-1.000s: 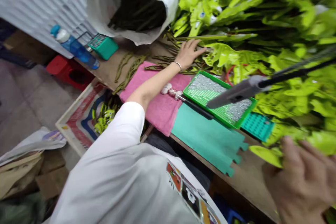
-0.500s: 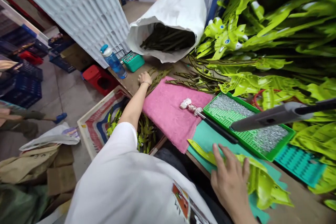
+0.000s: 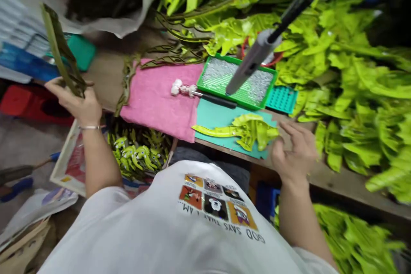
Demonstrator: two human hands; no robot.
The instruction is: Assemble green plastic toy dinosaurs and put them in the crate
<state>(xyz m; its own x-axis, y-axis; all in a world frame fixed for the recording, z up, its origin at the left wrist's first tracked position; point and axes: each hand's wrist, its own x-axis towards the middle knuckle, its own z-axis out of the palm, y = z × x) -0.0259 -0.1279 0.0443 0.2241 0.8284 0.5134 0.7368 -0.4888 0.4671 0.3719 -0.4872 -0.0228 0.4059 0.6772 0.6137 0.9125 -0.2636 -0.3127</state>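
Left hand (image 3: 75, 105) closed around the lower end of a narrow, dark olive strip with serrated edges (image 3: 61, 49), which stands tilted upward, clear of the work surface. Right hand (image 3: 297, 152) open, fingers spread and motion-blurred, just beside the tip of a glossy lime-green cut-out in a lobed leaf shape (image 3: 248, 130); contact cannot be determined. Hands well apart.

The cut-out lies flat on a teal foam mat with a notched edge (image 3: 221, 122), which adjoins a pink terry towel with a soft looped pile (image 3: 154, 107). Both rest on a rough wooden bench (image 3: 340, 182). A knobbly white cluster (image 3: 181, 87) lies on the towel, against the tip of a slim black-handled tool (image 3: 215, 99).

Beyond these sits a green plastic tray of small silver beads (image 3: 224, 59), crossed by a grey cylindrical tool on a black rod (image 3: 250, 66). A teal perforated plastic tray (image 3: 281, 99) stands to its right. More dark olive strips (image 3: 173, 60) lie along the towel's far edge. A dense heap of lime-green leaf cut-outs (image 3: 349, 81) fills the right side. Below the bench, a shallow printed box (image 3: 66, 167) holds green pieces with eye markings (image 3: 135, 154).
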